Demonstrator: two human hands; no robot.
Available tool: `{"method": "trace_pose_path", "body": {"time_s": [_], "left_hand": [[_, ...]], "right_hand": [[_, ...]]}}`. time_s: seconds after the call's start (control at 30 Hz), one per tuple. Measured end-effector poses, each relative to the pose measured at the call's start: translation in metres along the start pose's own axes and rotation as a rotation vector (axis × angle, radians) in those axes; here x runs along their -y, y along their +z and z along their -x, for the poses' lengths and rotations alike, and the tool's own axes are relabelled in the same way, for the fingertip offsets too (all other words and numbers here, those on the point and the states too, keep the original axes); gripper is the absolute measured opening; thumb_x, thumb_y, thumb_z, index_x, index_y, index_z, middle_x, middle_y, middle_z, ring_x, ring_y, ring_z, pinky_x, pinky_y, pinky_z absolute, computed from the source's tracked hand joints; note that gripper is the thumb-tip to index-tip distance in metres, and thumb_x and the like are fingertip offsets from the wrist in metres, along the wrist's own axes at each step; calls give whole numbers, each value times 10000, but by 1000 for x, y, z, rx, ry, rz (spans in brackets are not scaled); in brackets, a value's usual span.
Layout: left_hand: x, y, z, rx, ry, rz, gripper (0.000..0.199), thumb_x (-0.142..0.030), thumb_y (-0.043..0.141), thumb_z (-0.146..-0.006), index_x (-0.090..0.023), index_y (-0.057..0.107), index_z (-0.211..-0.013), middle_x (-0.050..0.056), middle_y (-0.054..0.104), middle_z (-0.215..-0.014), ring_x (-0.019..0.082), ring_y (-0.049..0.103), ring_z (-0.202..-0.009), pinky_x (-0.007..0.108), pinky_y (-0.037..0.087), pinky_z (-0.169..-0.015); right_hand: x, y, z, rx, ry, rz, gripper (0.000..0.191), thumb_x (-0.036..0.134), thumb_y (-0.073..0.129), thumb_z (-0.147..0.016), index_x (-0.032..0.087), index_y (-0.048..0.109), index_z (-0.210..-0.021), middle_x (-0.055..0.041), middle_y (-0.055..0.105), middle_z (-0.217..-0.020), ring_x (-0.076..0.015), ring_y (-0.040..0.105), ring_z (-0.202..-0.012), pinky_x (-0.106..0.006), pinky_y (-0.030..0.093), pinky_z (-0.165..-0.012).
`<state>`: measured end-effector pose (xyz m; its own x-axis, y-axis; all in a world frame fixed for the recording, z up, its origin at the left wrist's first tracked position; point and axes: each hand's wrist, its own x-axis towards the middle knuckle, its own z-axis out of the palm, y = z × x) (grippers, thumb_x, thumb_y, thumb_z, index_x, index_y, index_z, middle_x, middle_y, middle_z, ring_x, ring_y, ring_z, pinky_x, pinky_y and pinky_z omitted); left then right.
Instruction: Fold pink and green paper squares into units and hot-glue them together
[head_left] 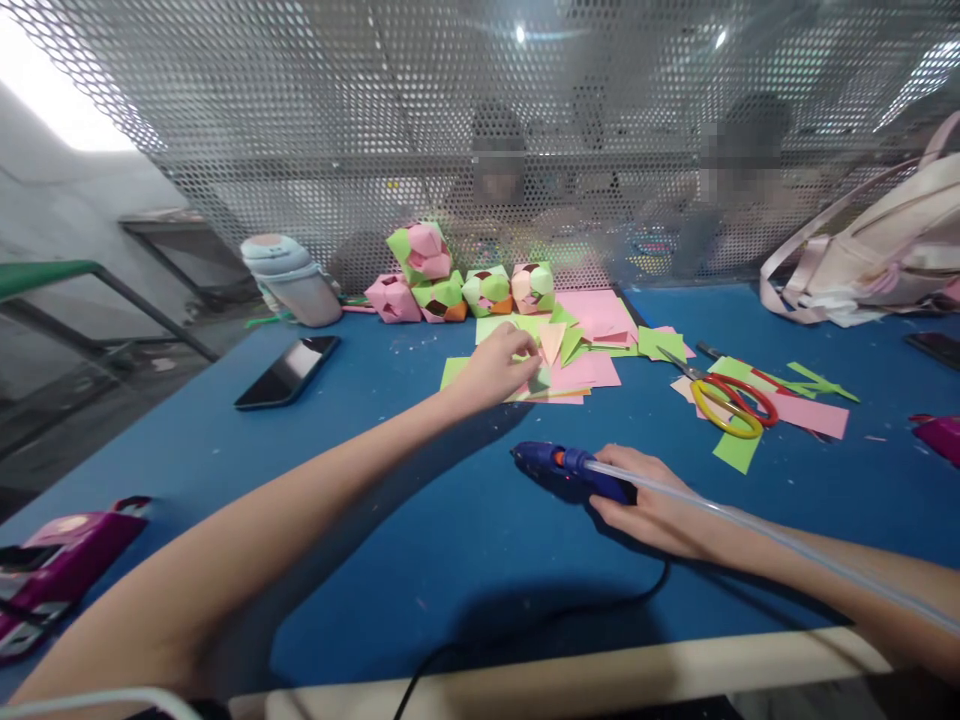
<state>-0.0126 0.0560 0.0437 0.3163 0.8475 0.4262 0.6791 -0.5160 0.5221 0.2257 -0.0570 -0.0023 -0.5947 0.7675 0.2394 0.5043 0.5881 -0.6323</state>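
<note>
My right hand (649, 497) is wrapped round the handle of a blue hot glue gun (536, 457), low over the blue table with its nozzle pointing left. A long clear glue stick (694, 497) runs from the gun's back along my right forearm. My left hand (499, 365) reaches over a pile of pink and green paper sheets (600, 370). Its fingers are bent and slightly apart, with nothing visible between them. Just right of those fingertips stand folded paper pieces, one pale pink (552, 342) and one green (572, 345).
Several pink and green paper balls (440, 297) are stacked against a perforated metal screen (337, 130). A phone (290, 372) and a cup (291, 280) lie left. Scissors (724, 402) rest on paper scraps at right, near a bag (885, 240). The black cord (555, 612) crosses the front edge.
</note>
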Motion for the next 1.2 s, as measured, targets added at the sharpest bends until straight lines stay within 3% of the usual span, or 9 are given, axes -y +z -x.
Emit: {"method": "trace_pose_path", "body": {"time_s": [0.07, 0.2, 0.4, 0.63, 0.97, 1.2], "left_hand": [[4, -10, 4, -15, -33, 3, 58, -210, 595, -731, -158, 618, -714, 18, 532, -737, 150, 498, -713, 282, 413, -686], [13, -19, 7, 59, -225, 221, 53, -198, 616, -712, -148, 626, -700, 6, 570, -629, 125, 516, -603, 264, 422, -624], [8, 3, -5, 209, -353, 527, 107, -190, 556, -788, -122, 588, -712, 73, 655, -705, 135, 638, -628, 305, 536, -681], [-3, 18, -17, 320, -405, 709, 77, -117, 552, -774, -80, 620, -775, 134, 694, -775, 167, 677, -662, 364, 556, -751], [-4, -17, -25, 100, -389, 652, 91, -135, 577, -793, -69, 640, -798, 117, 693, -807, 149, 676, -649, 339, 570, -743], [21, -58, 10, -126, -443, 558, 118, -177, 673, -706, -90, 653, -783, 83, 696, -769, 176, 687, -668, 329, 580, -735]], "right_hand": [[0, 0, 0, -9, -9, 7, 150, 196, 583, -803, 195, 549, -949, -12, 609, -885, -154, 564, -803, -273, 411, -755], [1, 0, -1, 19, -20, -4, 162, 202, 574, -813, 191, 550, -973, -20, 612, -896, -152, 564, -796, -269, 417, -737], [-1, 4, 0, 15, -82, -52, 181, 209, 576, -818, 187, 560, -998, -27, 609, -900, -154, 558, -796, -274, 421, -726], [0, 5, 0, 28, -115, -50, 198, 244, 584, -830, 167, 567, -1011, -52, 610, -918, -171, 554, -832, -289, 424, -742], [-3, 5, 1, 1, -77, -124, 181, 282, 584, -838, 173, 583, -983, -33, 624, -887, -146, 563, -770, -263, 422, -699], [11, 0, -8, 93, 117, -240, 202, 283, 580, -833, 190, 595, -1012, -6, 633, -851, -134, 558, -722, -248, 427, -646]]}}
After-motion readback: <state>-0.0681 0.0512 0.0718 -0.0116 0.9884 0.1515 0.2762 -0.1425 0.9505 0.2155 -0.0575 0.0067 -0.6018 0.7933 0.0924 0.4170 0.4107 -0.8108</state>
